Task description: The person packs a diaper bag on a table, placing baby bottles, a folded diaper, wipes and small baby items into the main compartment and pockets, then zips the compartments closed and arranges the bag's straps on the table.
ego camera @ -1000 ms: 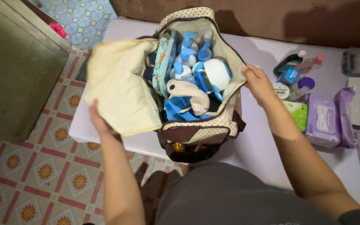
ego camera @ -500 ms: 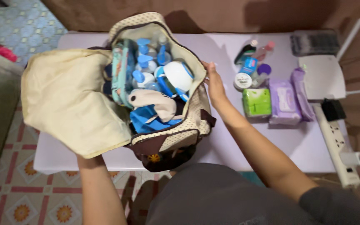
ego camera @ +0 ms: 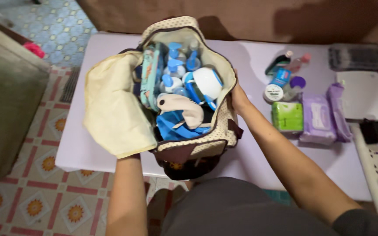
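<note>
Green tissue pack (ego camera: 287, 116) lies flat on the table, right of the bag, squarish, bright green with a paler panel. Touching its right side, a purple wipes pack (ego camera: 317, 119), soft and rectangular, pale label on top. A second purple pack (ego camera: 338, 111) stands on edge just beyond it. Behind the green pack, a round white-lidded jar (ego camera: 274, 92) with a printed label. Inside the bag, a teal flat pack (ego camera: 150, 78) stands upright against the left wall.
</note>
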